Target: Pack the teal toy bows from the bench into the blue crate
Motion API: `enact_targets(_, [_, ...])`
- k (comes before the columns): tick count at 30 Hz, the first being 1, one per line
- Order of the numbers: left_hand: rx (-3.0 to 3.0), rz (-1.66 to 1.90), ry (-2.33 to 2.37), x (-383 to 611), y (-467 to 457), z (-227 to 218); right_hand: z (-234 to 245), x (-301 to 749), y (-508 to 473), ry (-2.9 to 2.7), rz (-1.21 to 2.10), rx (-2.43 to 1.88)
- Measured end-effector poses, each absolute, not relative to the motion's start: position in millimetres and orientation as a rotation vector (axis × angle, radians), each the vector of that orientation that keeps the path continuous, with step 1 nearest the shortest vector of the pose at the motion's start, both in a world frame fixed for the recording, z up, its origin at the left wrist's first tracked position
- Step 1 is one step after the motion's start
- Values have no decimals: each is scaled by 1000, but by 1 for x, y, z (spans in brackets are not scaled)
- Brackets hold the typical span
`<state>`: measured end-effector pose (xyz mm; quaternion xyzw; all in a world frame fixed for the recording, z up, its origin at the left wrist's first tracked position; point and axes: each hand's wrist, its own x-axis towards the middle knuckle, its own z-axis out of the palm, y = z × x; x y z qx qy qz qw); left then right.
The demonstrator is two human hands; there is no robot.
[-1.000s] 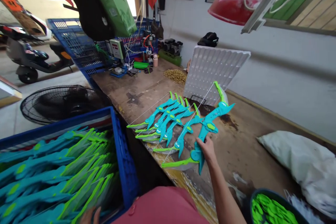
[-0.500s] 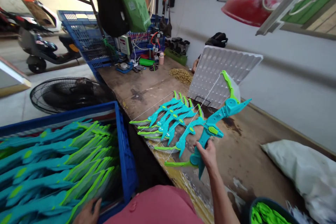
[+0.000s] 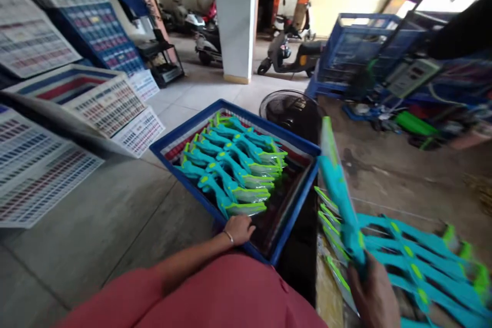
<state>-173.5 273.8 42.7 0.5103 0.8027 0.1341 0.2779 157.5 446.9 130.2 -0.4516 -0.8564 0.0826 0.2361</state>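
My right hand (image 3: 372,287) is closed round the grip of a toy bow (image 3: 340,200), turquoise with lime-green limbs, tilted upright beside the crate and blurred by motion. More toy bows (image 3: 415,261) lie in a row on the table under and beyond that hand. My left hand (image 3: 239,229), with a bracelet on the wrist, is curled over the near rim of a blue crate (image 3: 294,223). Its fingertips are just inside, close to the lime limb of the nearest bow. Inside the crate, several matching bows (image 3: 226,156) lie nested side by side.
A black floor fan (image 3: 292,110) stands behind the crate. White and blue crates (image 3: 111,102) are stacked on the left. A pillar (image 3: 236,20) and a parked scooter (image 3: 292,54) are further back. The wooden table (image 3: 369,164) holds equipment at its far end.
The view has swung left toward the crate. My right hand has carried the toy bow from over the table toward the crate's side, and the bow now stands more upright. My left hand stays at the crate.
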Motion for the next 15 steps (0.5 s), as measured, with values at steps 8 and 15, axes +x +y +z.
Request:
enact_targets(8, [1458,767,1702,-213,249,46,121,-103,400,-2951,457,-657])
enact_targets(15, [1542,984,1981,-336,179,71,43,-232,348,-3137,342,-781])
